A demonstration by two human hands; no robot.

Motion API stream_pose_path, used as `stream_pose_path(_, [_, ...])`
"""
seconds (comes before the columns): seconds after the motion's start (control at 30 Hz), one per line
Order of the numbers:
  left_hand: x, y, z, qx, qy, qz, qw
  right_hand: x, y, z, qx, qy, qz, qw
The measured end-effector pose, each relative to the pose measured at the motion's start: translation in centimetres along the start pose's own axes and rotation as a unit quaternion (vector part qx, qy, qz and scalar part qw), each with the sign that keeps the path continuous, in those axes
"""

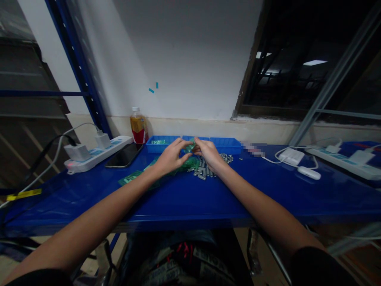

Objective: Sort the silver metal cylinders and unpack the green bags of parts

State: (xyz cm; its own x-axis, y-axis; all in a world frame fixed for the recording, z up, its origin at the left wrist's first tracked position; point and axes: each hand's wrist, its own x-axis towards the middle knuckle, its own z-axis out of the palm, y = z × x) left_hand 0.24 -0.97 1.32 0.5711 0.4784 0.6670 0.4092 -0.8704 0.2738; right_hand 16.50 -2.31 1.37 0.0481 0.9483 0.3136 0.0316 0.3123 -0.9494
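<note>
Head view of a blue workbench (184,198), described from left to right with the blue tray (226,145) at the back edge as landmark. Far left of the tray, a white power strip (98,153) carries two plugged adapters; just beside it lies a dark phone (123,155). A drink bottle (138,126) with a red and yellow label stands upright immediately left of the tray, against the wall. In front of the tray's left part, flat green circuit boards (131,177) lie on the bench. The left hand (170,158) and right hand (210,153) meet just in front of the tray's middle, both pinching one small green board (189,147) between fingertips, held slightly above the bench surface. Below the right hand, in front of the tray's right part, lies a loose heap of small silver metal parts (205,171); their exact type cannot be told. Well to the right of the tray rest a white adapter (290,156) with cable and a second power strip (348,159).
</note>
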Motion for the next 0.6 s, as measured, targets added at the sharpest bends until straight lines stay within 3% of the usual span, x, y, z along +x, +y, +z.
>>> stream_pose_path(0.1, [0.2,-0.3,-0.3,-0.017,-0.035,-0.015,0.999,-0.1,0.6,0.1,-0.069,0.019,-0.062,0.996])
stream_pose_path(0.2, [0.5,-0.9,-1.2,-0.077,-0.039,-0.101,0.991,-0.4,0.8,0.3,-0.157,0.033,-0.151,0.976])
stream_pose_path(0.37, [0.8,-1.4,-2.0,-0.275,-0.009,-0.255,0.927,-1.3,0.3,0.5,-0.324,-0.003,-0.284,0.902])
stream_pose_path(0.47, [0.8,-1.8,-1.6,-0.302,-0.015,-0.275,0.913,-1.6,0.5,0.6,-0.396,-0.038,-0.307,0.865])
stream_pose_path(0.6, [0.7,-2.4,-0.9,-0.248,0.014,-0.255,0.935,-1.4,1.1,0.7,-0.409,-0.056,-0.298,0.861])
